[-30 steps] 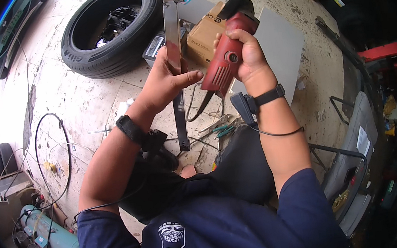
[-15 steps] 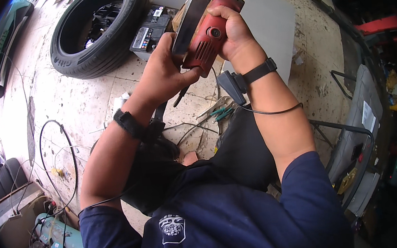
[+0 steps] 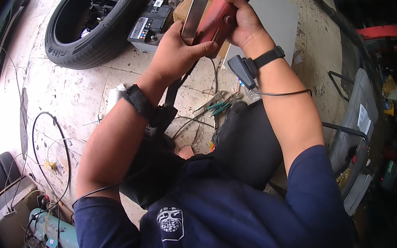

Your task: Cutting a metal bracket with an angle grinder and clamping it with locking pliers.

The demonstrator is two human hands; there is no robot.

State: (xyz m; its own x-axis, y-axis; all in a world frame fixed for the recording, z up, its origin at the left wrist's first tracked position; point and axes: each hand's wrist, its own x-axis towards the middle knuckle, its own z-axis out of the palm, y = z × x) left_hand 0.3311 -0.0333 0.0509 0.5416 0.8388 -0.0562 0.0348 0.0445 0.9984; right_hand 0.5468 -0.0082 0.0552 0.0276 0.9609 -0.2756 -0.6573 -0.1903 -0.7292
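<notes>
Both my hands hold a red handheld power tool point(image 3: 217, 23) with a long flat metal plate point(image 3: 200, 7) along its left side. It is tilted, its upper end black and partly cut off by the frame's top edge. My left hand point(image 3: 176, 49) is closed around the lower end, thumb across the red housing. From the right, my right hand point(image 3: 245, 24) grips the body, its thumb on top near the upper end. Some fingers of both hands are hidden behind the tool. A cardboard box point(image 3: 184, 10) and a car battery point(image 3: 149, 25) are just left of it.
A tyre point(image 3: 73, 59) lies at the far left. Locking pliers with green handles point(image 3: 218, 107) and black cables rest on the floor between my legs. A grey sheet point(image 3: 275, 24) lies right of the tool. A folding chair point(image 3: 353, 122) stands right, a teal compressor point(image 3: 57, 231) lower left.
Both hands have carried the power tool up and slightly right. It has also turned, so less of its vented lower housing shows, and the metal plate looks brighter.
</notes>
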